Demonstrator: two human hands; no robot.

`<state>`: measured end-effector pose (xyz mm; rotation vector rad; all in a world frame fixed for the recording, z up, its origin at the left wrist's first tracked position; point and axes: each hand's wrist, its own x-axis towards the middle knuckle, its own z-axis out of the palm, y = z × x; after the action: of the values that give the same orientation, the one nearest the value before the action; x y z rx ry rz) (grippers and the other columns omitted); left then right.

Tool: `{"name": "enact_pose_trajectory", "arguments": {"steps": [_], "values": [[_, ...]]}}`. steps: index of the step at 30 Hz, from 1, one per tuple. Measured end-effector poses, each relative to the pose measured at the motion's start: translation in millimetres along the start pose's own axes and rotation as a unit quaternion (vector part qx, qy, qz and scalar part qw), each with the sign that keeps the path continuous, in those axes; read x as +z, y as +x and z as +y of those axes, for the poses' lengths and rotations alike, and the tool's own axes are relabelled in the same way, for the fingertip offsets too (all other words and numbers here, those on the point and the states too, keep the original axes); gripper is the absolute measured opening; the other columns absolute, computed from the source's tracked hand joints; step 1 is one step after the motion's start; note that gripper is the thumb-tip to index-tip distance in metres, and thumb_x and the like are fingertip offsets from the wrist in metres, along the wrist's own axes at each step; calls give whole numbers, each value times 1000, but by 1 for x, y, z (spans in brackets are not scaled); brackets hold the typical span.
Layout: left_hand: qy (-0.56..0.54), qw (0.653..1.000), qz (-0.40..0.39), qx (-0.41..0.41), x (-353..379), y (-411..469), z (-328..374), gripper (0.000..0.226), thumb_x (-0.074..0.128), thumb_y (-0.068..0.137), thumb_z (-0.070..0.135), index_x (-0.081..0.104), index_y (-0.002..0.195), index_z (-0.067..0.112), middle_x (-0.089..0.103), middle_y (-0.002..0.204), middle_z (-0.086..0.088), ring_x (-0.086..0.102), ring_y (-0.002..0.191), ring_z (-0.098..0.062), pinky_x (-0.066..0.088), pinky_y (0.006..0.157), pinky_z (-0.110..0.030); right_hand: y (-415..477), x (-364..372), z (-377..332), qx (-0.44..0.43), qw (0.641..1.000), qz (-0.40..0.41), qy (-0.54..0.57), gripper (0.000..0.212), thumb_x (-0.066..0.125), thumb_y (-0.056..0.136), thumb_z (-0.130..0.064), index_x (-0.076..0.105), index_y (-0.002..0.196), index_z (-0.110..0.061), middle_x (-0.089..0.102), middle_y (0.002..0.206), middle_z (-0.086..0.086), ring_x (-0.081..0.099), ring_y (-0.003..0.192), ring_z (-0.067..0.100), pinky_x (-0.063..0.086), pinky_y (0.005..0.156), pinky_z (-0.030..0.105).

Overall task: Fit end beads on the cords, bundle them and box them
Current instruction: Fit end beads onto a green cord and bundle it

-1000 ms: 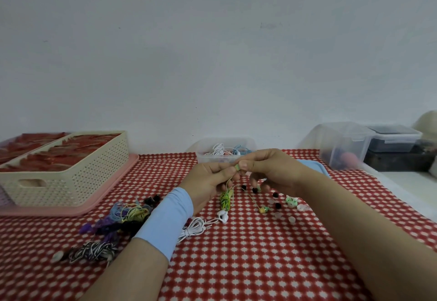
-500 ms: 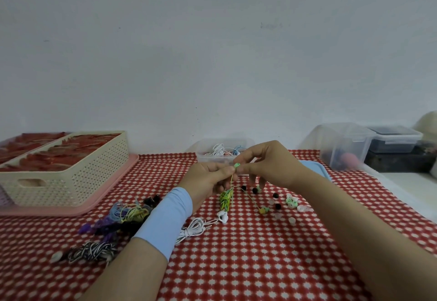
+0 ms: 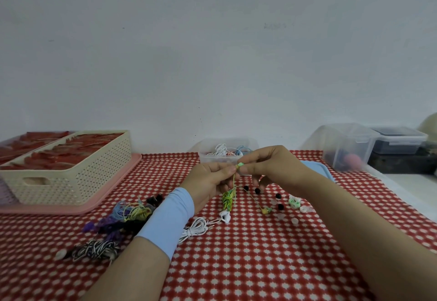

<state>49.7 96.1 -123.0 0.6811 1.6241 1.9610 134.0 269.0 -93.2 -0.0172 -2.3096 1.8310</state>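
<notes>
My left hand (image 3: 209,180) pinches the upper end of a green-and-yellow cord (image 3: 229,198), whose bundled part hangs below it. My right hand (image 3: 272,166) pinches a small green bead (image 3: 240,165) right at that cord end, fingertip to fingertip with the left. The cord's other end with a yellow-green bead (image 3: 266,210) lies on the cloth. Loose black beads (image 3: 279,196) and pale green and white beads (image 3: 294,202) lie under my right hand. A white bundled cord (image 3: 201,226) lies near my left wrist.
A heap of coloured cords (image 3: 127,214) and a black-and-white cord (image 3: 97,248) lie at left. A cream basket (image 3: 71,177) on a pink tray (image 3: 113,192) stands far left. A clear box with cords (image 3: 224,155) sits behind my hands; clear containers (image 3: 347,147) stand at right.
My right hand has opened its outer fingers and now holds the green bead by thumb and forefinger at the cord end. The left hand has stayed in place.
</notes>
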Motion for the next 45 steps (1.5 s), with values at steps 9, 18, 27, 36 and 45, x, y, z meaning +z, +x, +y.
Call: {"name": "enact_pose_trajectory", "arguments": {"steps": [9,18,27,36,45], "values": [[-3,1000,-15,0,-2,0,0,13,61,92,5,72,96,1,69,75,-4,56,60,-8,48,56,-18,-2,-1,-4,30,999,-16,41,19,69,94,-15,78,102,-2,75,96,19,60,60,17,49,50,27],[-3,999,-42,-16,-4,-1,0,23,58,94,5,67,110,-8,67,74,-3,55,61,-7,48,57,-17,-3,1,-2,64,995,-48,60,21,73,84,-24,78,97,-9,73,93,7,61,61,15,47,46,25],[-6,998,-58,-20,-2,-5,1,15,56,94,4,71,97,4,67,69,-1,53,59,-9,50,59,-20,-3,1,-2,69,994,-64,49,27,74,78,-28,79,99,-11,72,84,4,59,61,15,45,42,22],[49,998,-37,-8,-4,-6,7,13,60,92,1,71,98,0,69,71,-3,56,63,-11,51,61,-19,-4,0,-7,85,994,-52,48,28,78,78,-25,79,102,-10,75,102,13,65,63,15,51,45,24],[135,990,-10,31,-3,-8,8,14,67,88,2,78,84,12,72,75,-5,58,67,-15,51,73,-31,-3,2,-3,111,990,-51,65,15,79,75,-21,81,86,-11,75,101,19,69,65,18,56,47,27]]}}
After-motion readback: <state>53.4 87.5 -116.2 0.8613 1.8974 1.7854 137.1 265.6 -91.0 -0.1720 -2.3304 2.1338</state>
